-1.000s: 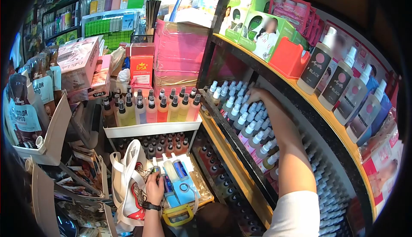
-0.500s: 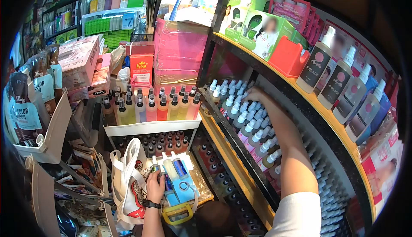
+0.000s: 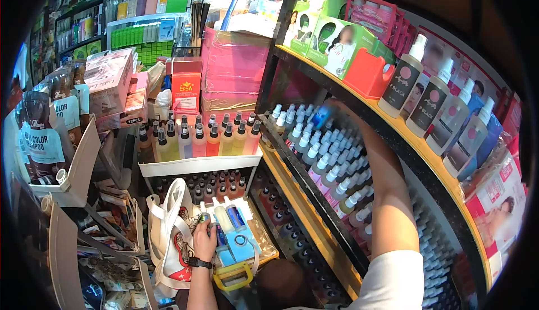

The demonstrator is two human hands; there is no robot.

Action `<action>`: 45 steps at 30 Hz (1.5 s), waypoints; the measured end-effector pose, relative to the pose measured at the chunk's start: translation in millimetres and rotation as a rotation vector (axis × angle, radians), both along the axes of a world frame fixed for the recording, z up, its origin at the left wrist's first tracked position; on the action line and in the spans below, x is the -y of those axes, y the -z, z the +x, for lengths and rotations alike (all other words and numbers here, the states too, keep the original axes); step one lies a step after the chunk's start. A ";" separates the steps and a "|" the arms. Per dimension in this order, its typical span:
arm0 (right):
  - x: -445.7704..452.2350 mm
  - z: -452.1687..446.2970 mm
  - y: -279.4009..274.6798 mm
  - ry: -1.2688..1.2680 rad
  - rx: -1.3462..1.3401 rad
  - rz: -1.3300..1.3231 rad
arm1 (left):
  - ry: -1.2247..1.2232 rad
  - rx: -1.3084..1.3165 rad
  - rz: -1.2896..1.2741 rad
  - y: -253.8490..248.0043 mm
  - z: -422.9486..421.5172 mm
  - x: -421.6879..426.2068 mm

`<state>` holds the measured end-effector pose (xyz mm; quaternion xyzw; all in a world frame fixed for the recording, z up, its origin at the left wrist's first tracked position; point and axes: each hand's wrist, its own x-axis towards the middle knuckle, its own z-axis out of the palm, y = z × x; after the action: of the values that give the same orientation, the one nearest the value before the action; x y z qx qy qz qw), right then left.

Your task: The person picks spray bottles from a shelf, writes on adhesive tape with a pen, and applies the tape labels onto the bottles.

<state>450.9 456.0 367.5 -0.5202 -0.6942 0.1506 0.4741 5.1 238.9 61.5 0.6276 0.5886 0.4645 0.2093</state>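
Observation:
My right arm reaches under the upper shelf, and my right hand is in shadow above the back of a rack packed with small spray bottles. At its fingers is a blue bottle, smeared by motion. My left hand, with a dark band at the wrist, is closed around a small white-capped bottle. Next to it, more bottles and a blue item with a round opening lie on a yellow-handled carrier. A white canvas bag stands left of that hand.
Large pump bottles, green boxes and a red holder line the upper shelf. Coloured spray bottles fill a white rack ahead. Shampoo pouches crowd the left side.
My right hand has risen slightly among the bottles, and a blue bottle now shows at its fingers. My left hand stays on the small bottle. The view has shifted a little.

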 end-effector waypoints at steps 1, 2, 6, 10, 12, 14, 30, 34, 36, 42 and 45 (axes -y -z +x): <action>2.0 3.3 -2.9 -0.009 -0.121 0.058 | -0.001 -0.005 0.007 1.4 0.1 0.1; 5.3 4.3 -3.8 -0.021 -0.240 0.112 | 0.004 -0.007 -0.001 2.8 1.0 0.5; 19.0 0.6 -4.3 -0.072 -0.545 0.215 | -0.008 -0.007 0.029 3.2 -0.4 0.8; 38.1 -11.7 -2.8 -0.095 -0.680 0.228 | -0.009 0.034 0.047 -0.6 0.0 1.3; 46.1 -21.0 -3.6 -0.099 -0.715 0.206 | -0.022 0.085 0.062 -0.3 -0.4 1.3; 52.8 -32.0 -3.0 -0.086 -0.742 0.174 | -0.035 0.104 0.057 1.0 -2.6 1.6; 141.9 -198.9 13.9 -0.256 -0.744 -0.421 | 0.242 0.666 -0.239 8.5 -11.5 3.5; 169.9 -241.0 44.6 -0.515 -0.494 -0.645 | 0.479 1.239 -0.339 -22.3 -7.0 33.2; 181.4 -262.1 70.9 -0.601 -0.411 -0.758 | 0.725 1.558 -0.421 -48.0 -6.1 59.5; 178.1 -271.6 168.8 -0.721 -0.360 -0.965 | 0.722 1.476 -0.481 -22.9 -12.1 69.6; 178.5 -257.3 188.7 -0.685 -0.497 -0.934 | 0.567 1.389 -0.446 8.0 -6.7 49.1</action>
<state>193.6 277.5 178.8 -0.3701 -0.5513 0.6976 0.2691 -1.6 189.8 53.4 0.2628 0.2195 0.5505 0.7614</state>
